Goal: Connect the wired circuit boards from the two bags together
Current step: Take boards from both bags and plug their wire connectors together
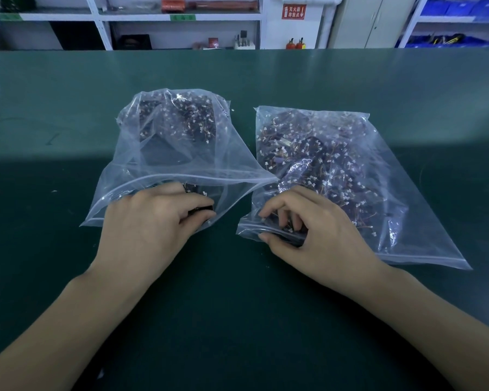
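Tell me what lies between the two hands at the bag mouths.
Only bare green table, in the head view; left hand is in the left bag, right hand in the right bag.

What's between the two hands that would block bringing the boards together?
Nothing visible. The left hand grips a dark board at the left bag mouth, the right hand pinches one at the right bag mouth. Only bare green table lies between them.
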Available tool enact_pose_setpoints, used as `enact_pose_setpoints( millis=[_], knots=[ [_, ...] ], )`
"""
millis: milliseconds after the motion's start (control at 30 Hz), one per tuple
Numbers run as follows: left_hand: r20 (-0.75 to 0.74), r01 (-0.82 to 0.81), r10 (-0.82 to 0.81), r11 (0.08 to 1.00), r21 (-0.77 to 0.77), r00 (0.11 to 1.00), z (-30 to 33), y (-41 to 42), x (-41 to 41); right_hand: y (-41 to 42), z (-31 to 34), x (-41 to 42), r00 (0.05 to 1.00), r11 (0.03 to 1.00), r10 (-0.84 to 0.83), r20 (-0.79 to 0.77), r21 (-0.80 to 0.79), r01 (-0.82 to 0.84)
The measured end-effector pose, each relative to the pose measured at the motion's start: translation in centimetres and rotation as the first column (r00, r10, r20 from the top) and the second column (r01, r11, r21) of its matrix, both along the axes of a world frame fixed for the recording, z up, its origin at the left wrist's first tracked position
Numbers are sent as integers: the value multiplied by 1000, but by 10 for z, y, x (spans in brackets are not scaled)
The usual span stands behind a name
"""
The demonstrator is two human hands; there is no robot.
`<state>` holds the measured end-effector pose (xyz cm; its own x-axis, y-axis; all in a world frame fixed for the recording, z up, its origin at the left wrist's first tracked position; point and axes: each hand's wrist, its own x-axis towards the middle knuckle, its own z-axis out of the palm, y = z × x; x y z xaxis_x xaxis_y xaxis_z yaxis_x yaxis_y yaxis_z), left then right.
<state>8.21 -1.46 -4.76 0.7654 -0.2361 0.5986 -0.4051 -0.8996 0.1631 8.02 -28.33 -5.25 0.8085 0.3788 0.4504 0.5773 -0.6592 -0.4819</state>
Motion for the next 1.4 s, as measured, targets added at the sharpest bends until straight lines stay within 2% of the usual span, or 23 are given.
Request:
enact_pose_setpoints(
  millis=[233, 433, 533, 633, 800, 967, 1200, 1400],
  knots=[
    [217, 194, -162, 972, -133, 963, 1, -8, -4, 1, 1, -2, 995, 994, 86, 44, 64, -88],
    [292, 349, -323, 937, -38, 900, 2, -25, -13, 4, 2, -5, 983, 960, 165, 81, 214, -179],
    [245, 369, -349, 928, -41, 905, 1, -29, -15, 5, 2, -4, 979, 948, 173, 106, 250, -195],
    [179, 409, -387, 906, -113, 905, 2, -31, -17, 4, 1, -2, 974, 944, 195, 112, 250, -217],
    [155, 419, -397, 896, -145, 904, 1, -33, -17, 4, -2, -1, 968, 937, 223, 112, 250, -245],
    [120, 337, -318, 921, -197, 940, -2, -34, -17, 4, -1, -1, 976, 925, 168, 137, 320, -204],
    [80, 314, -307, 879, -359, 949, 0, -33, -16, 5, 0, 0, 975, 926, 179, 132, 313, -213],
    [66, 370, -368, 873, -317, 927, -1, -33, -16, 1, 1, 0, 969, 944, 217, 120, 228, -240]
  ],
)
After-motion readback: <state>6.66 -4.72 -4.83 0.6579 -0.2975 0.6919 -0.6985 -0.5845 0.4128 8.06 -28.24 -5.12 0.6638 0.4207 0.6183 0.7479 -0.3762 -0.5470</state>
